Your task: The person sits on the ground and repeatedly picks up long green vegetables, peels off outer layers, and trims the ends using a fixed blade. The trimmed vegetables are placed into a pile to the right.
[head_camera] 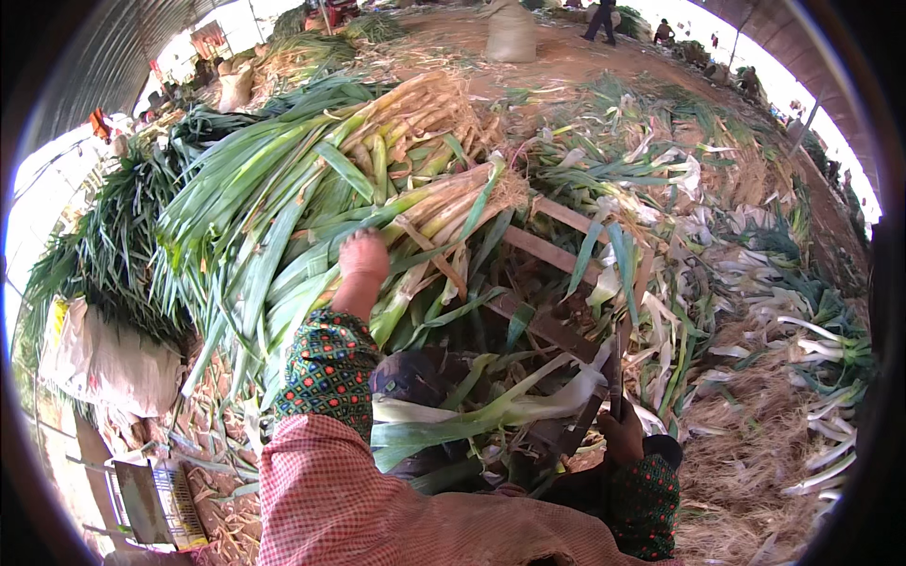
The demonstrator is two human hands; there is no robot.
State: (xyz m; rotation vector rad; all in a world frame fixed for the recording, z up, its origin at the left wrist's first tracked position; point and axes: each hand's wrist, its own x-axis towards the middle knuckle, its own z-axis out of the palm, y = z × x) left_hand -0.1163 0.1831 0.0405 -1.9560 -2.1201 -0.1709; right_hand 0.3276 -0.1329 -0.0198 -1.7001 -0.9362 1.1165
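My left hand (364, 258) rests on the bundled leeks (446, 205), near where the pale stalks meet the green leaves; its fingertips are partly hidden, so I cannot tell if it grips a stalk. The brown roots of this pile point right and its leaves spread left. Low on the right, my right hand (623, 433) is closed around the handle of a dark, long-bladed tool (618, 361) that stands upright, seemingly a knife. Left of that tool, loose leek stalks and leaves (495, 412) lie across my lap. Wooden slats (548, 249) show under the pile.
Trimmed root fibres (750, 453) and leek scraps cover the ground to the right, beside several white leeks (828, 424). At the left are a white sack (113, 361), a plastic crate (175, 495) and more dark green leaves (134, 219). A large sack (511, 35) and a walking person (601, 21) are far ahead.
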